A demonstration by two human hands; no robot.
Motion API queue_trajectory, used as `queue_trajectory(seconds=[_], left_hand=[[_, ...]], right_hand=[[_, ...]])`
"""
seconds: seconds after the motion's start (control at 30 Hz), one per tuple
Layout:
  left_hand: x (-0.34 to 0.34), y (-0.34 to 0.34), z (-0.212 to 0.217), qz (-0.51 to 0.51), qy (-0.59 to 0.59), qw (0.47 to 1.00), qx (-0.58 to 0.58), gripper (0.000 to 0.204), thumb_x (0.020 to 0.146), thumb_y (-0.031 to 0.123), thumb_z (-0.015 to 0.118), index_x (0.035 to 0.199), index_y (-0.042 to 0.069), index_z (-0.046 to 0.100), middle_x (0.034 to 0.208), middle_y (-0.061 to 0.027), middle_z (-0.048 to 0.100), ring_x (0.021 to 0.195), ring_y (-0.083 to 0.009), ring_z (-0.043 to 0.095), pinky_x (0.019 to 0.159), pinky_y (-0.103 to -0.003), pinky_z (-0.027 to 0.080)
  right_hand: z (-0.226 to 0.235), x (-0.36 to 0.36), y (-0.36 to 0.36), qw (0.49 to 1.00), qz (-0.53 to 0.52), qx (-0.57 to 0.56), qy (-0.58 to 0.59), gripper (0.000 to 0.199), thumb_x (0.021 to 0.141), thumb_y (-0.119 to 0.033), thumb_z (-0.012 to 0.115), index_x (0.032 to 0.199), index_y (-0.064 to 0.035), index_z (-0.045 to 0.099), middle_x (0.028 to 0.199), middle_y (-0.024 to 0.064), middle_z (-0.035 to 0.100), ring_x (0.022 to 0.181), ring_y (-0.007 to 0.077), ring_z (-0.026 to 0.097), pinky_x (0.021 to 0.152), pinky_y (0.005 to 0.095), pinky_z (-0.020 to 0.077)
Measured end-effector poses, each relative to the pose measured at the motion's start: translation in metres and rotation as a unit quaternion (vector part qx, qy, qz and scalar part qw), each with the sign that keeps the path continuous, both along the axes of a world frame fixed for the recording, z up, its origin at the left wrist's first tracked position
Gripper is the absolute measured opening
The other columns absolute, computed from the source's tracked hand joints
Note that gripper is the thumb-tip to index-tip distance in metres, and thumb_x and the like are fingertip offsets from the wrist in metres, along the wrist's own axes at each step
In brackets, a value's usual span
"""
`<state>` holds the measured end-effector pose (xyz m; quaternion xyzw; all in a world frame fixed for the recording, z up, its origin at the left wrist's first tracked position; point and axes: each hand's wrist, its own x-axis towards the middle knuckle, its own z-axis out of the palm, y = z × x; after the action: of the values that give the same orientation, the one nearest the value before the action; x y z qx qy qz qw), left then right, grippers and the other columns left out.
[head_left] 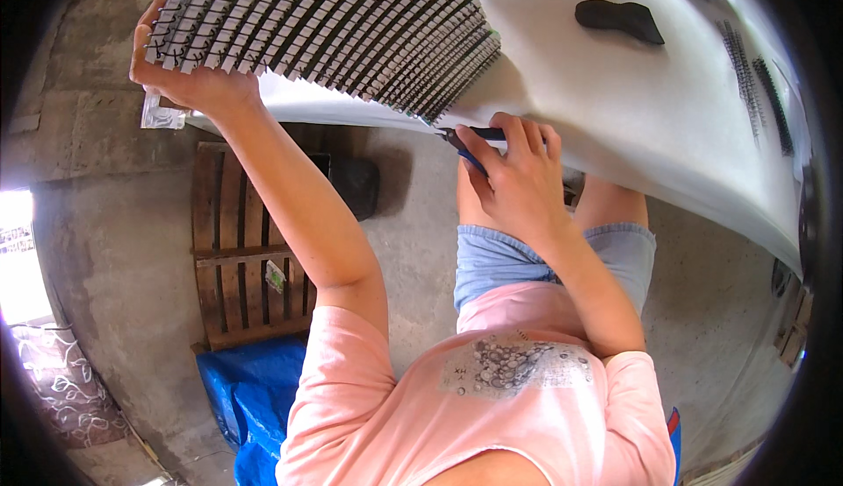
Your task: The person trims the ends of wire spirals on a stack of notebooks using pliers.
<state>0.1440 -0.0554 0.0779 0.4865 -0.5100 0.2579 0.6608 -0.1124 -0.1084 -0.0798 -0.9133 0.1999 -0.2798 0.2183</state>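
Observation:
A wide panel (325,25) made of many rows of small whitish pieces, divided by dark strips, is tilted up at the far left. My left hand (209,89) grips its left end, with the fingers partly hidden behind it. Closed around small pliers with blue and black handles (474,159) is my right hand (525,174). The pliers' jaws point left and meet the panel's lower right corner, where thin wire-like ends stick out. I cannot make out exactly what lies between the jaws.
A white-covered table (562,82) spans the far side. On it lie a black curved object (619,21) and dark bristly strips (773,104) at the right. A slatted wooden pallet (250,258) and blue plastic sheeting (250,389) are on the left below table height.

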Motion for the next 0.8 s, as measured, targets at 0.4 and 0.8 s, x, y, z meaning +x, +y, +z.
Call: queue_trajectory(seconds=[0.4,0.8], left_hand=[[0.015,0.0,0.0,-0.06,0.006,0.998,-0.016,0.026,0.092,0.034,0.038,0.107,0.014,0.045,0.112,-0.012,0.058,0.1,-0.0266,0.06,0.079,-0.039,0.057],[-0.014,0.017,0.004,-0.253,0.146,0.956,-0.033,0.03,0.092,0.039,0.035,0.107,0.017,0.048,0.108,-0.009,0.059,0.095,-0.024,0.062,0.076,-0.036,0.057]], right_hand=[[-0.017,0.017,0.005,0.995,-0.038,-0.081,-0.039,0.038,0.073,-0.019,0.068,0.111,-0.0211,0.062,0.106,0.0079,0.048,0.098,0.023,0.05,0.081,0.0431,0.0353],[0.004,0.023,-0.036,0.916,0.114,0.378,0.072,0.022,0.081,-0.02,0.063,0.1,-0.0103,0.069,0.08,0.014,0.061,0.072,0.0304,0.061,0.063,0.0379,0.048]])
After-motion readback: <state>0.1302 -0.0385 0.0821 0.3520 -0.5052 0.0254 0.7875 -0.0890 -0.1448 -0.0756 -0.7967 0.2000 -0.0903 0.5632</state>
